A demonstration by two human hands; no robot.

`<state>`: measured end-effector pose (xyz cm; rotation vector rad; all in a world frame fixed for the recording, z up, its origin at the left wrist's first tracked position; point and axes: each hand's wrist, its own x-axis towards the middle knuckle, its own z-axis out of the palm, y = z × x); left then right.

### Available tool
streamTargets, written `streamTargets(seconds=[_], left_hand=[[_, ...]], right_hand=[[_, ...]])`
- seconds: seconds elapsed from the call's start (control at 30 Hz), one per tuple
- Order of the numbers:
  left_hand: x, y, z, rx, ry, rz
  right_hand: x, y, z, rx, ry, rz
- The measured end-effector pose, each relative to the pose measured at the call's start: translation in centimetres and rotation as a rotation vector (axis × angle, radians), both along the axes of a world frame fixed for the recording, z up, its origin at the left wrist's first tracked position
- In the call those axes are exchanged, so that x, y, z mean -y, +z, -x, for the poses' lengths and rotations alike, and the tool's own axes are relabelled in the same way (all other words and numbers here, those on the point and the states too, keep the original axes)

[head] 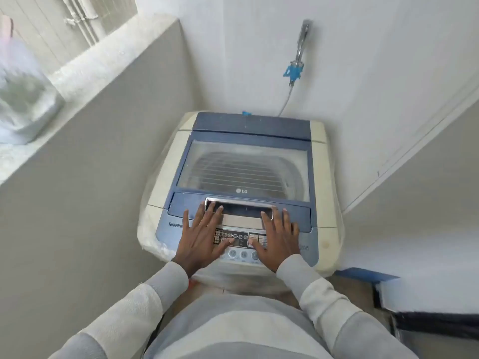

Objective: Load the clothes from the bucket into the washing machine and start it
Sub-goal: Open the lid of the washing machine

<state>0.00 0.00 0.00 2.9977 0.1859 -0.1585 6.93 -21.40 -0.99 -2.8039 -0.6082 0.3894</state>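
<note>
A top-loading washing machine [166, 177] with a blue lid stands against the white wall. Its lid [246, 143] is down, and the ribbed drum shows through the clear window. My left hand [201, 234] lies flat on the front left of the lid, fingers straight and spread, fingertips at the chrome lid handle [241, 202]. My right hand [277, 239] lies flat on the right side with straight fingers, its thumb on the control panel [237, 239]. Neither hand holds anything. No bucket or clothes are in view.
A grey low wall [103, 125] runs along the left, with a clear plastic bag [20, 94] on its ledge. A tap [302, 40] with a blue connector [293, 72] and hose sits on the wall behind the machine. A white wall panel [388, 99] closes in the right.
</note>
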Motion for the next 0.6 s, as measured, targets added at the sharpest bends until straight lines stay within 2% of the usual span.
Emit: streamTargets(seconds=[0.13,0.33,0.6], left_hand=[[0.0,-0.4,0.9,-0.036,-0.022,-0.049],[-0.2,1.6,-0.6,-0.039,-0.036,-0.009],[-0.9,2.0,-1.9,-0.033,-0.067,-0.04]], right_hand=[[1.5,-0.5,0.3,0.059,0.051,0.05],[0.5,0.0,-0.8,0.041,0.111,0.059],[-1.7,1.3,-2.1,0.048,-0.033,0.029]])
